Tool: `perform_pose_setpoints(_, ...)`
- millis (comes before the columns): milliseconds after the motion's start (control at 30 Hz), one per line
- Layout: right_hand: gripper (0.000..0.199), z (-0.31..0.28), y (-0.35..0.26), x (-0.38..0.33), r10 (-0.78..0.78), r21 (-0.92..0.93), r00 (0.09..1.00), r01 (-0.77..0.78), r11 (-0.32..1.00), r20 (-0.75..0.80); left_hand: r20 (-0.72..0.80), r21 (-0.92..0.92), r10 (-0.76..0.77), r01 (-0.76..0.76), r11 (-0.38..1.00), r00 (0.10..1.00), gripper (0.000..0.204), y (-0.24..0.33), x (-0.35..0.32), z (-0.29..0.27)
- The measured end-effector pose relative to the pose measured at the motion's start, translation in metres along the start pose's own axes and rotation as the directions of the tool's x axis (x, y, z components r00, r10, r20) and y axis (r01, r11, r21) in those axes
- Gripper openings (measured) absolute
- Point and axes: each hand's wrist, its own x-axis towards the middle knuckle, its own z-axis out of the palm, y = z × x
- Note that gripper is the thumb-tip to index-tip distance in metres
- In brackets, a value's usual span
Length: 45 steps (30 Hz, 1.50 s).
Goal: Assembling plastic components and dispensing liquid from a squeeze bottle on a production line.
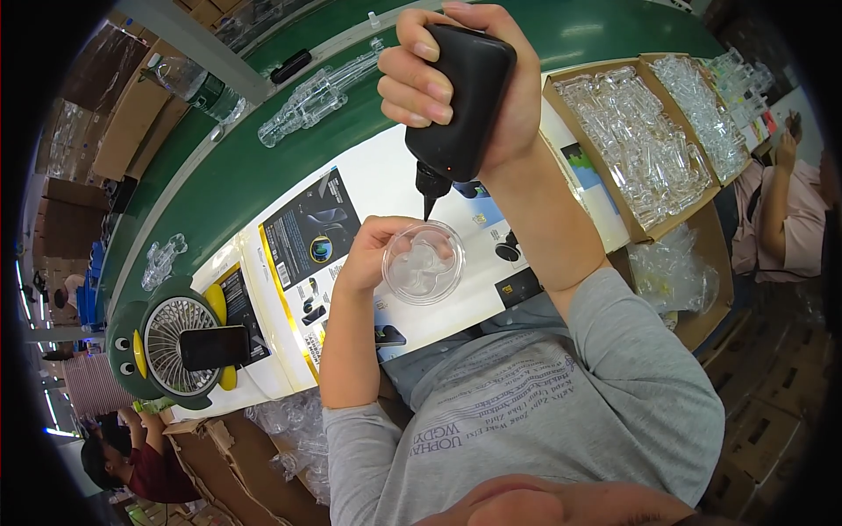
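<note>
Up above the table, my right hand (519,123) grips a black squeeze bottle (465,101), tipped so that its thin dark nozzle points down. A clear round plastic piece (424,267) with a raised rim and rounded shapes inside it is held at its left side by my left hand (367,250). The nozzle tip is right at the far rim of this piece; whether they touch, I cannot tell. Some of my left fingers show blurred through the clear plastic.
Printed card sheets (311,228) cover the green table (210,188). Cardboard boxes (649,230) of clear plastic parts stand at the right. A tall clear assembly (307,107) lies at the far side near a water bottle (197,88). A penguin-shaped fan (167,307) carries a phone (213,348) at the left.
</note>
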Motion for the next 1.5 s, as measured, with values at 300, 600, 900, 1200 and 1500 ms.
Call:
perform_pose_setpoints(300, 0.034, 0.002, 0.005, 0.000, 0.046, -0.015, 0.999, -0.046, 0.999, -0.011, 0.028, -0.045, -0.046, 0.047, 0.998, 0.999, 0.045, -0.008, -0.003, -0.003)
perform_pose_setpoints(600, 0.034, 0.000, 0.008, 0.000, 0.059, -0.005, 0.998, -0.059, 0.998, 0.008, 0.054, -0.021, -0.066, 0.068, 0.997, 0.996, 0.041, -0.007, 0.001, 0.002)
perform_pose_setpoints(900, 0.035, -0.007, 0.008, 0.000, 0.091, -0.242, 0.995, -0.079, 0.967, 0.037, 0.116, -0.035, -0.071, 0.076, 0.996, 0.991, 0.040, -0.006, 0.003, 0.001)
perform_pose_setpoints(1200, 0.034, 0.000, 0.007, 0.000, 0.032, 0.045, 0.999, -0.032, 0.998, -0.007, 0.040, -0.017, -0.084, 0.085, 0.996, 0.996, 0.045, -0.008, 0.000, -0.003)
perform_pose_setpoints(1500, 0.038, -0.003, 0.013, 0.012, -0.345, -0.481, 0.929, 0.245, 0.842, -0.130, -0.050, -0.083, -0.064, 0.060, 0.995, 0.997, 0.036, -0.026, -0.006, -0.028)
